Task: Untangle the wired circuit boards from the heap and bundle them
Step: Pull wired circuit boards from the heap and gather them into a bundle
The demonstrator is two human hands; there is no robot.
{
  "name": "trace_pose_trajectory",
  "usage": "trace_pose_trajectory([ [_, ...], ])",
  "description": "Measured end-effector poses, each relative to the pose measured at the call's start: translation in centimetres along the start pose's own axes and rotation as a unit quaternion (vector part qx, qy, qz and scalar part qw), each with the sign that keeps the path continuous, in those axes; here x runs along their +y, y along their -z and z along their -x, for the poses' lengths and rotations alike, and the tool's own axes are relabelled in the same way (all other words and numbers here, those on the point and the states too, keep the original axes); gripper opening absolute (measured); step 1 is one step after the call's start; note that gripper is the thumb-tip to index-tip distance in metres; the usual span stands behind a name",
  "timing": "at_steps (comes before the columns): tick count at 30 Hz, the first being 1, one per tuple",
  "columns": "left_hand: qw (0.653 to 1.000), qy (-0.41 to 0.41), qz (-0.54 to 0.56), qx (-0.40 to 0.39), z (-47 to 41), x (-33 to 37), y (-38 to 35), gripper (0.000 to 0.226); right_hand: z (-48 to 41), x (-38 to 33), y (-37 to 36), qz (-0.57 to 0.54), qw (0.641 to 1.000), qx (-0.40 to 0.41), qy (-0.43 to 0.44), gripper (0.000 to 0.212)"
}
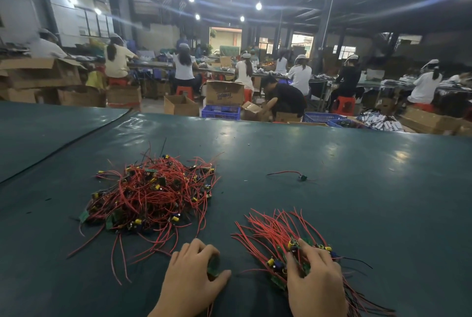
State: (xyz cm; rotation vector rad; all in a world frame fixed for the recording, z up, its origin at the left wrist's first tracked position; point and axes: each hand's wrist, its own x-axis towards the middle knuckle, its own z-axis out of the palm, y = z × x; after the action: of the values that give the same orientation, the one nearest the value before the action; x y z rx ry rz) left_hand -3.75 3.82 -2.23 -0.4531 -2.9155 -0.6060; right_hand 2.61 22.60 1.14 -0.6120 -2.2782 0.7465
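Tabletop (pixel 332 189) – dark green sheet cover, smooth, semi-gloss, with lamp glare showing on it; a sheet edge lifts at the left. Heap (pixel 153 194): red plastic-insulated wires with a satin sheen, a few thin black ones mixed in; the boards are green and matt, with glossy yellow and blue parts. Bundle (pixel 278 237) is the same stuff. Board (pixel 214 267) under the left hand (pixel 191 278) – flat matt green. Beyond the tabletop: cardboard boxes (pixel 224 93), brown, matt, ragged flaps; crate (pixel 221 112), blue moulded plastic, latticed; stools (pixel 343 106), red plastic, slight shine.
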Motion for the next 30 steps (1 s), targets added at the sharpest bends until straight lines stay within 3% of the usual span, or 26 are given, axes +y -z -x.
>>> trace_pose_trajectory([
  [4,0.998,0.044,-0.021,0.046,0.2,0.4,0.3,0.038,0.4,-0.1,-0.4,-0.002,0.998,0.024,0.065,0.037],
  [9,0.993,0.083,0.064,0.058,0.5,0.6,1.1,0.028,1.9,-1.3,-2.1,-0.176,0.968,0.002,0.181,0.03],
  [12,0.989,0.068,0.112,0.064,0.3,0.9,1.3,0.019,3.5,-2.0,-3.0,-0.212,0.959,-0.08,0.173,0.025],
  [15,0.957,0.07,0.263,0.101,0.1,1.1,1.1,0.016,4.2,-2.0,-3.6,-0.208,0.958,-0.155,0.122,0.025],
  [17,0.905,0.094,0.4,0.107,-0.1,1.5,1.4,0.013,4.1,-2.0,-3.8,-0.212,0.959,-0.163,0.094,0.025],
  [19,0.816,0.132,0.556,0.09,-0.4,1.9,2.0,0.014,4.0,-2.1,-3.9,-0.234,0.96,-0.135,0.072,0.024],
  [22,0.599,0.182,0.778,0.048,-0.8,2.4,3.2,0.021,3.8,-2.3,-3.7,-0.268,0.956,-0.108,0.043,0.021],
  [24,0.49,0.188,0.851,0.026,-0.7,2.3,3.8,0.029,3.8,-2.4,-3.3,-0.295,0.944,-0.146,0.004,0.015],
  [27,0.408,0.179,0.895,0.003,-0.4,1.7,4.2,0.039,4.0,-2.8,-2.7,-0.33,0.913,-0.239,-0.031,0.012],
  [30,0.393,0.167,0.904,-0.012,-0.3,1.3,4.3,0.045,4.0,-3.1,-2.3,-0.345,0.907,-0.242,-0.013,0.02],
])
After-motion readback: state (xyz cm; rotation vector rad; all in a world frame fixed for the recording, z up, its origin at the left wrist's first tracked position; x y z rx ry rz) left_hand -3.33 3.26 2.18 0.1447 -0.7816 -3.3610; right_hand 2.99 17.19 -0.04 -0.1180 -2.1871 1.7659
